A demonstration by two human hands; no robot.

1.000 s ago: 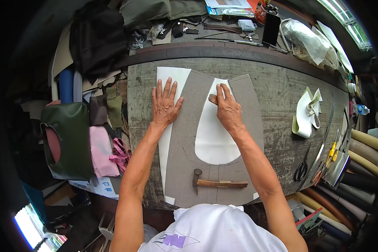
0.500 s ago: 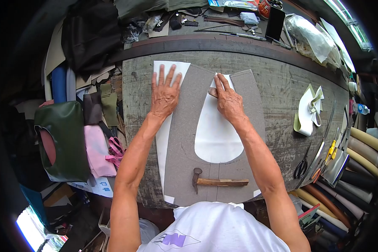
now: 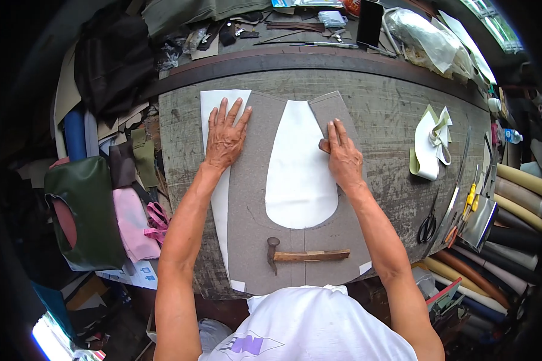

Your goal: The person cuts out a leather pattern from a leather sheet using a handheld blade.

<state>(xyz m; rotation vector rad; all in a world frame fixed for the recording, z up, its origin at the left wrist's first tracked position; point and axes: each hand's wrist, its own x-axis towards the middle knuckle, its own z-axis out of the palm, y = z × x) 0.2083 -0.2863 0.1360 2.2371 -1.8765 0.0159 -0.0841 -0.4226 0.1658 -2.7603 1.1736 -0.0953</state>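
A grey board template (image 3: 247,186) lies on white sheet material (image 3: 220,207), which shows along its left side and through a large teardrop-shaped opening. My left hand (image 3: 225,139) rests flat with fingers spread across the board's upper left edge and the white sheet. At the right edge of the opening, my right hand (image 3: 345,157) is closed round a small brown-ended tool (image 3: 324,145), most of it hidden under the palm; two fingers stretch forward on the board. A wooden-handled hammer (image 3: 310,256) lies across the board's lower part.
White scraps (image 3: 430,147) lie on the worn table (image 3: 385,108) at right, near black scissors (image 3: 427,227) and a yellow-handled tool (image 3: 471,197). Rolls of material (image 3: 518,195) are stacked beyond. A dark metal bar (image 3: 253,64) crosses the back. A green bag (image 3: 84,213) sits left.
My right hand has moved from the top of the opening down and right along its edge, with the brown-ended tool. My left hand stays on the same corner. The view has shifted slightly.
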